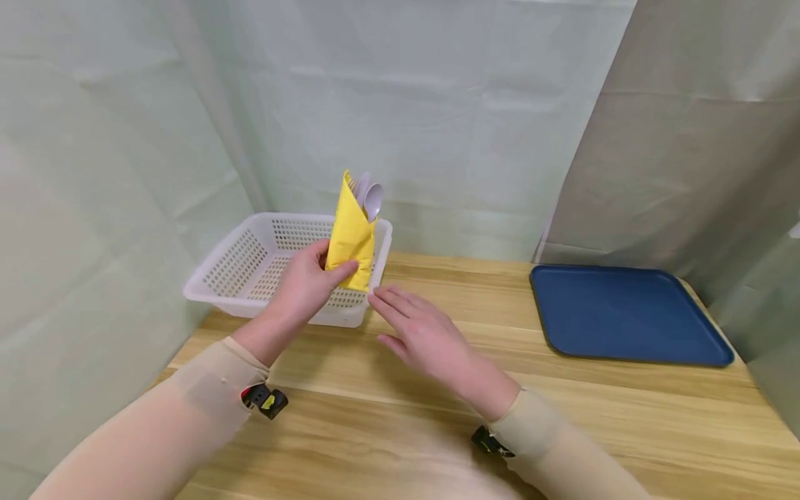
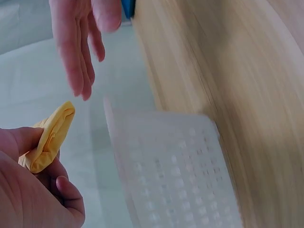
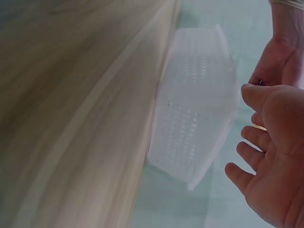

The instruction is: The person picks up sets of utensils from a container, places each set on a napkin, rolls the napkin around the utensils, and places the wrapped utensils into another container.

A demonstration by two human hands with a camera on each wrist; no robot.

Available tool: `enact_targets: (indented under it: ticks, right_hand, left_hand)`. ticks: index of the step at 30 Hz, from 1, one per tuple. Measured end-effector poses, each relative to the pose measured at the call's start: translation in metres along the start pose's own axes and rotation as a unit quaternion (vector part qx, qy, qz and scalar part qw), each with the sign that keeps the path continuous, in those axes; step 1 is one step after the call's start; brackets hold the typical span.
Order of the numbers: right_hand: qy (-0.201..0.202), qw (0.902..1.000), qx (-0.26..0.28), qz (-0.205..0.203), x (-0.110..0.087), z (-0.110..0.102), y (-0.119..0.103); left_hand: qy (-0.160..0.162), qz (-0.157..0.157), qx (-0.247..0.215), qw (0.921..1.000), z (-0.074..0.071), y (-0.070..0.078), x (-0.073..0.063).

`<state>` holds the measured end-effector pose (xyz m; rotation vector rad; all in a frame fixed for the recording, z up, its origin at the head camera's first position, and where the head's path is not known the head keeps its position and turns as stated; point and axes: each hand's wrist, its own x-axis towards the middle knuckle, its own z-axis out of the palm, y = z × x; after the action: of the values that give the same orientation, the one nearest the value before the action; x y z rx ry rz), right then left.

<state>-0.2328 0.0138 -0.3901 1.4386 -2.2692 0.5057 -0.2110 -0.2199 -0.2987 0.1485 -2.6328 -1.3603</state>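
Observation:
My left hand [image 1: 304, 281] grips the lower part of a folded yellow napkin [image 1: 351, 243], thumb in front, and holds it upright over the right side of a white plastic basket [image 1: 228, 300]. From the napkin's top stick out a pale purple spoon [image 1: 373, 200] and other cutlery, including fork tines. In the left wrist view the napkin's folded bottom end [image 2: 53, 137] shows between thumb and fingers. Just right of the napkin my right hand [image 1: 428, 333] holds nothing, its fingers extended toward the napkin's lower end. The right wrist view shows its fingers [image 3: 251, 137] spread and slightly bent.
A blue tray [image 1: 631, 316] lies on the right of the wooden table [image 1: 406, 430]. Pale curtains [image 1: 437, 125] hang close behind the table and along its sides. The basket stands at the table's back left, its perforated walls showing.

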Motion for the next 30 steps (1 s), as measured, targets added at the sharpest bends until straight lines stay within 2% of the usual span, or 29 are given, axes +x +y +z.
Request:
enact_targets:
  ticks: [7,14,24,30]
  right_hand:
    - [-0.036,0.9993,0.01,-0.01,0.008,0.006,-0.008]
    - [-0.062,0.9979,0.014,-0.011,0.011,0.011,-0.01]
    - [-0.056,0.9981,0.02,-0.014,0.012,0.014,-0.013]
    - [-0.068,0.9976,0.011,-0.006,0.013,0.013,-0.013]
  left_hand:
    - [0.003,0.003,0.025,0.9997,-0.016,-0.013,0.005]
    - [-0.001,-0.01,0.078,0.9969,-0.027,-0.025,0.009]
    - [0.001,-0.024,0.134,0.9906,-0.039,-0.053,0.019]
    - [-0.017,-0.038,0.155,0.9871,-0.037,-0.058,0.025]
